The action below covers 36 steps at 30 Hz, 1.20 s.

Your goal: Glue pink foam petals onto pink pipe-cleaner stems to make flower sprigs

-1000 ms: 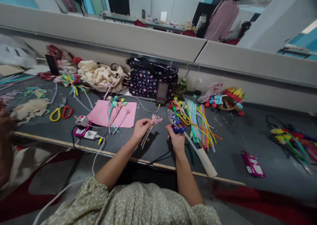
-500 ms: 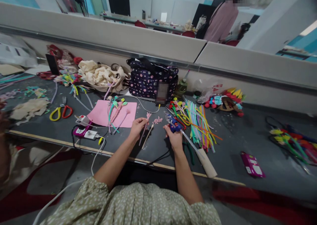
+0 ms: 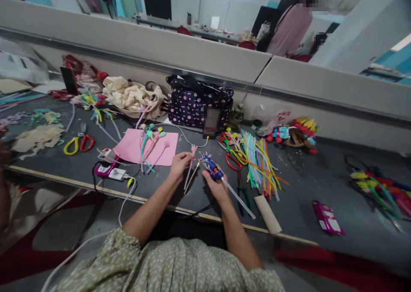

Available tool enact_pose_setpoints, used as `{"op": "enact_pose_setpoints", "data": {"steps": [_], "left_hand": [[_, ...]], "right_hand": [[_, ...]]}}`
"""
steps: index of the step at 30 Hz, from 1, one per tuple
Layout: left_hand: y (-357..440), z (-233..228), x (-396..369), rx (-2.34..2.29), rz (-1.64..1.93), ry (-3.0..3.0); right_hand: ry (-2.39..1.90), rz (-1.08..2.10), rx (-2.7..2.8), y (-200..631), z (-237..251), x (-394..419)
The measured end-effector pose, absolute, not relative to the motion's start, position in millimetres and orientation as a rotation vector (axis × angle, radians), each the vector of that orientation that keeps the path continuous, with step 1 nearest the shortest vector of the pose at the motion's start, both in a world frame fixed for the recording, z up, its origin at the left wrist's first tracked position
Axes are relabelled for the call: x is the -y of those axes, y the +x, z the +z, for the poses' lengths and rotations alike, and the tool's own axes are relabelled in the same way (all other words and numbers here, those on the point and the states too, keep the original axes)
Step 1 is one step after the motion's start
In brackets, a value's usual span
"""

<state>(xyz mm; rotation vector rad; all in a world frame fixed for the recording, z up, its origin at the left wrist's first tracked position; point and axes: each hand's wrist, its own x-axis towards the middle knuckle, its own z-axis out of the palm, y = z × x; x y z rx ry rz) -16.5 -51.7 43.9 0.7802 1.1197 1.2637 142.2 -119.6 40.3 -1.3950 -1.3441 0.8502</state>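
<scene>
Glue gun [image 3: 211,168] now swung inward, right hand [image 3: 215,184] clenched round it, nozzle toward pink stem [image 3: 190,165] pinched by left hand [image 3: 178,165], presumably for gluing.

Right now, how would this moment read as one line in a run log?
left hand: holds pink flower stem | right hand: grips blue glue gun, nozzle near stem | pink sheet at left | pipe cleaners at right

Right hand [image 3: 215,185] with blue glue gun [image 3: 212,168] moved left — nozzle now just beside pink stem flower [image 3: 192,159] in left hand [image 3: 178,163]. Flower stem raised off table — earlier lower. Red-handled scissors [image 3: 231,161] now uncovered.
</scene>
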Motion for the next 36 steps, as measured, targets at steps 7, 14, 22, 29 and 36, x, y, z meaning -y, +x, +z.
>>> {"op": "enact_pose_setpoints", "data": {"steps": [7,14,22,29,36], "left_hand": [[-13.3,53.7,57.4,-1.107,1.254,0.789],[-9.9,60.7,60.9,-1.094,1.237,0.813],[-9.4,59.6,62.1,-1.081,1.242,0.814],[-8.2,59.8,62.5,-1.091,1.234,0.808],[-8.2,57.5,62.1,-1.071,1.235,0.809]], "right_hand": [[-1.385,0.865,1.330,138.1,38.4,117.2],[-1.391,0.892,1.295,137.7,37.6,118.0],[-1.383,0.894,1.287,137.1,38.3,117.6],[-1.357,0.905,1.277,137.8,36.7,117.2],[-1.377,0.902,1.273,137.7,40.2,117.7]]}}
